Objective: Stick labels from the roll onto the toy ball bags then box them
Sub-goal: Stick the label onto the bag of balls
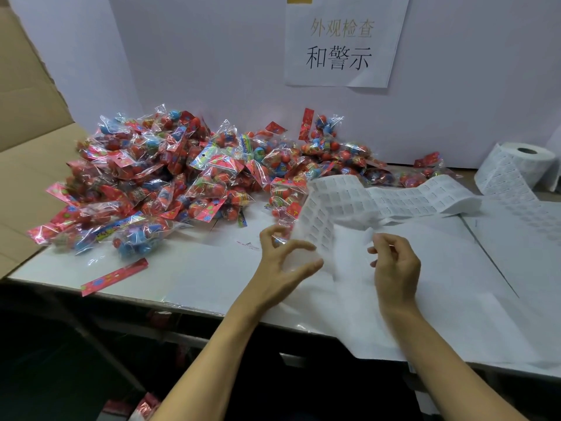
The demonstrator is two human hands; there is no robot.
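Observation:
A big heap of clear toy ball bags [170, 177] with red and blue balls and pink header cards covers the table's left and back. The white label roll [516, 168] stands at the far right, and its label strip [379, 199] runs leftwards across the table to my hands. My left hand [282, 256] pinches the strip's left edge between thumb and fingers. My right hand [394, 256] has curled fingers at the strip's free end, pinching something small and white. The motion blurs the paper between my hands.
An open cardboard box [27, 165] stands at the left beside the table [212, 268]. A white partition carries a printed paper sign [343, 41] at the back. A loose pink header card [115, 276] lies near the front edge. White paper sheets [455, 299] cover the table's right.

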